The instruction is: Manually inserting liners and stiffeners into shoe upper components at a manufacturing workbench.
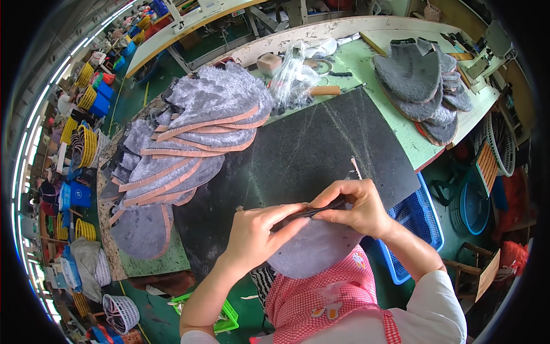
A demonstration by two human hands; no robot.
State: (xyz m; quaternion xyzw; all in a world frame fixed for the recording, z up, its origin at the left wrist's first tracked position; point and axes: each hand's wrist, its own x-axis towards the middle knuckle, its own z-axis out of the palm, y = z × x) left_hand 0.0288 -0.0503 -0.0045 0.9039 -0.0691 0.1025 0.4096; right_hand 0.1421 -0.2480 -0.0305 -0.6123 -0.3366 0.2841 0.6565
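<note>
A grey fuzzy fabric piece [315, 246] with a rounded lower edge hangs in front of my apron, over the near edge of the black board. Along its top runs a dark edge [312, 212], folded or bunched between my fingers. My left hand [258, 229] pinches this edge from the left, thumb and fingers pressed together. From the right, my right hand [362, 207] grips the same edge between thumb and bent fingers. Just beyond my right knuckles, a small thin pale object [356, 166] lies on the board; its kind is unclear.
A black board [298, 149] covers the table's middle. Overlapping grey plush pieces with pink edging [206, 103] lie left; grey pieces [409, 74] are stacked right. Clear plastic [295, 77] and a wooden handle [325, 90] sit behind. Below stand a blue crate [438, 223] and green basket [229, 321].
</note>
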